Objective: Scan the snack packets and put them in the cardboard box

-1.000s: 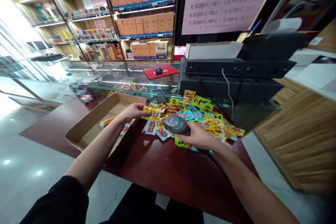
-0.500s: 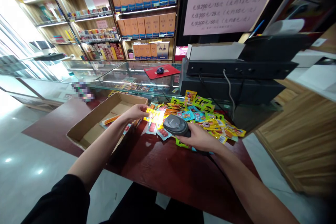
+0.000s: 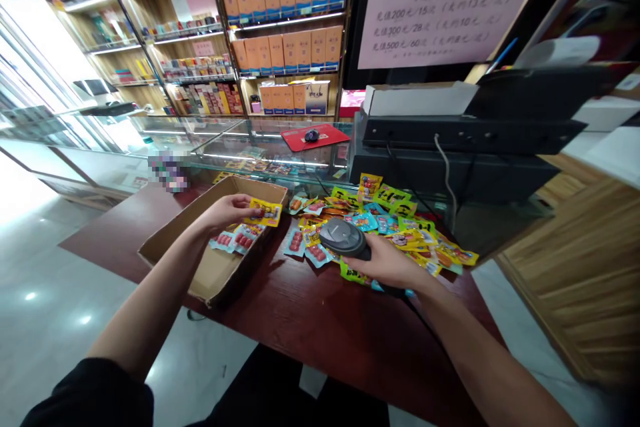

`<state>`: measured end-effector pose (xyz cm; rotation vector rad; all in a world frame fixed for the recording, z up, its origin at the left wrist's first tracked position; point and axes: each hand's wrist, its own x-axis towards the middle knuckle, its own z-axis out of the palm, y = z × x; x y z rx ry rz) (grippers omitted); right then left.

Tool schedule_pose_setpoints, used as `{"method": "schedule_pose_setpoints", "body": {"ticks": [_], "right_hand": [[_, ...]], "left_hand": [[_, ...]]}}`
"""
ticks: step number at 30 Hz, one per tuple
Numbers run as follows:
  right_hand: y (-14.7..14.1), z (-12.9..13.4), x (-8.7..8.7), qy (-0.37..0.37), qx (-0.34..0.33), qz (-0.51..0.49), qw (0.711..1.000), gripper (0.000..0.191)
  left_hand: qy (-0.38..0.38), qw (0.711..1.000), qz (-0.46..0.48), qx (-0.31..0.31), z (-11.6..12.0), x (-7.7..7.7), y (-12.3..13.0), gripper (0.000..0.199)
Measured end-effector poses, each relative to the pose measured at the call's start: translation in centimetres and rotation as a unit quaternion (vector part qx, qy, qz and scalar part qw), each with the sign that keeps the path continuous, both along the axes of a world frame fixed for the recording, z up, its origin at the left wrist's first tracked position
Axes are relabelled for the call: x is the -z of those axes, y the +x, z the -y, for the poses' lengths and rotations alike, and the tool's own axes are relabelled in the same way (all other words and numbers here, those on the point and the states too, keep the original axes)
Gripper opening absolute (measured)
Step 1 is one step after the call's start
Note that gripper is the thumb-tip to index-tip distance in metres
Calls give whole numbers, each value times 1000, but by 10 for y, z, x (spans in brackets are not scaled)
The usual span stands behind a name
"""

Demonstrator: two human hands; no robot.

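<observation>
Between the fingertips of my left hand (image 3: 227,212) is a yellow snack packet (image 3: 265,212), held above the right side of a shallow cardboard box (image 3: 167,237). Inside the box lie a few clear-and-blue packets (image 3: 223,240) with red pieces in them. My right hand (image 3: 387,260) grips a dark barcode scanner (image 3: 343,237), its head pointing left over the table. Beneath and behind the scanner spreads a heap of small snack packets (image 3: 363,221) in yellow, green and blue. The scanner's handle is mostly hidden by my fingers.
The dark red table (image 3: 300,320) carries box and heap. Behind it is a glass counter (image 3: 240,140) with a red mouse pad (image 3: 325,139) and a mouse (image 3: 311,136). Black equipment (image 3: 450,167) with hanging cables stands at the back right. A scanner cord (image 3: 425,327) trails toward me.
My left hand has carried the yellow packet left from under the scanner's light to above the box. The bright light on the packet is gone. My right hand keeps the scanner over the heap.
</observation>
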<state>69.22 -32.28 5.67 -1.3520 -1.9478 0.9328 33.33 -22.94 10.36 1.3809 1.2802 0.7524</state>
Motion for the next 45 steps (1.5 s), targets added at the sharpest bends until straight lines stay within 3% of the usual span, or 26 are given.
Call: {"method": "schedule_pose_setpoints", "body": {"ticks": [4,7,10,18,22,25,31,36,41,45], "right_hand": [[-1,1,-6,-3,-5,-7,1000,43],[-1,1,-9,-9,-20,-4,1000,43],[3,-1,-9,-11,-21,-2,1000,43],[20,-6,-8,11,25,-2,1000,45],[23,-5,-13,24,23,-18,999,45],[24,-5,-17,23,36,-9,999,45],[26,-9,-13,4,41,25,999,44],[25,-11,-4,-3,31,25,999,42],[23,-10,-4,-12,44,50,998,43],[22,-11,0,-23,36,47,998,42]], "left_hand": [[9,998,4,-59,10,-13,-40,50],[14,996,10,-82,11,-13,-45,49],[7,999,11,-36,8,-8,-24,48],[6,995,-4,102,-16,17,68,46],[42,984,-93,149,-32,41,105,43],[123,954,-215,170,-39,57,123,40],[228,887,-343,208,-37,81,140,40],[266,854,-389,218,-33,89,144,43],[258,857,-388,221,-30,85,144,57],[199,892,-342,218,-30,79,137,34]]}}
